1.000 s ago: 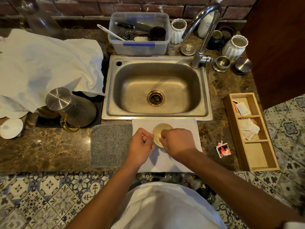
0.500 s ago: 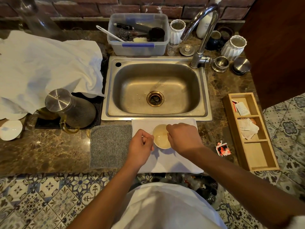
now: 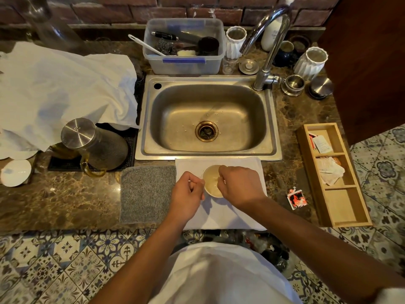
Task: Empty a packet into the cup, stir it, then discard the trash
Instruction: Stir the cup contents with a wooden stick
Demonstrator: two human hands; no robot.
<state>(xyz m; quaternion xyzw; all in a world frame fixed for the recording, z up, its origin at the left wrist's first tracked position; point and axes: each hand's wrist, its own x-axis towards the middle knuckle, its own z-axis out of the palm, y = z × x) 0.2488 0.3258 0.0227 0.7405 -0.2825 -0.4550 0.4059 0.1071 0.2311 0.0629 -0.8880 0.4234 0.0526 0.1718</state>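
Note:
A small pale cup (image 3: 211, 185) with light liquid stands on a white napkin (image 3: 230, 216) at the counter's front edge, just below the sink. My left hand (image 3: 187, 194) is curled against the cup's left side and holds it steady. My right hand (image 3: 240, 185) hovers over the cup's right rim, its fingertips pinched together above the liquid as if on a thin stirrer, which I can barely see. A torn red and white packet (image 3: 297, 197) lies on the counter to the right of the napkin.
A steel sink (image 3: 153, 119) and tap (image 3: 266, 51) lie behind the cup. A grey cloth (image 3: 146, 194) sits left of the napkin, a lidded glass pitcher (image 3: 96, 143) further left. A wooden tray (image 3: 363, 216) with packets stands at the right.
My right hand has shifted a little right and up across the cup, uncovering more of the liquid. My left hand has stayed on the cup.

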